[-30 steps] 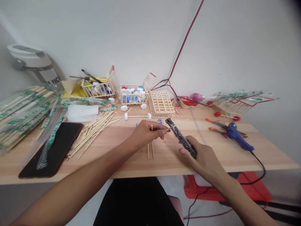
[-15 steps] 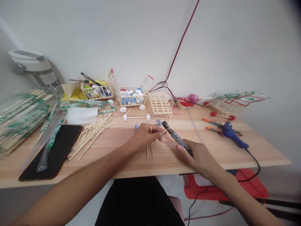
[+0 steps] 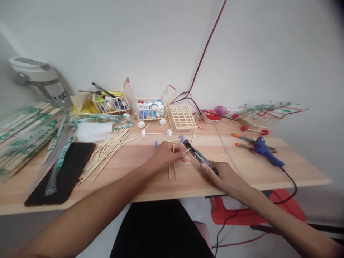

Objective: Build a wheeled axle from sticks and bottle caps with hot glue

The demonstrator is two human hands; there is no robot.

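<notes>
My left hand (image 3: 170, 154) pinches a thin wooden stick (image 3: 189, 148) between thumb and fingers. The stick crosses the head of a black and grey plier-like tool (image 3: 199, 157), and its far end shows past it. My right hand (image 3: 221, 175) is closed around the tool's handles; whether the jaws bite the stick is too small to tell. Two more sticks (image 3: 175, 171) lie under my left hand, pointing toward the front edge. Just behind my hands is a stick axle with blue bottle-cap wheels (image 3: 182, 138).
Loose sticks (image 3: 110, 152) and a phone (image 3: 60, 175) lie left. Behind stand a cap-filled stick cart (image 3: 151, 111) and a stick basket (image 3: 182, 120), near a white-wheeled axle (image 3: 156, 133). A blue glue gun (image 3: 266, 150) with trailing cord and orange-handled pliers (image 3: 243, 141) lie right.
The tool has shifted slightly left along the stick, and more of the stick's far end now shows beyond it. My left hand keeps its pinch. The view has moved slightly.
</notes>
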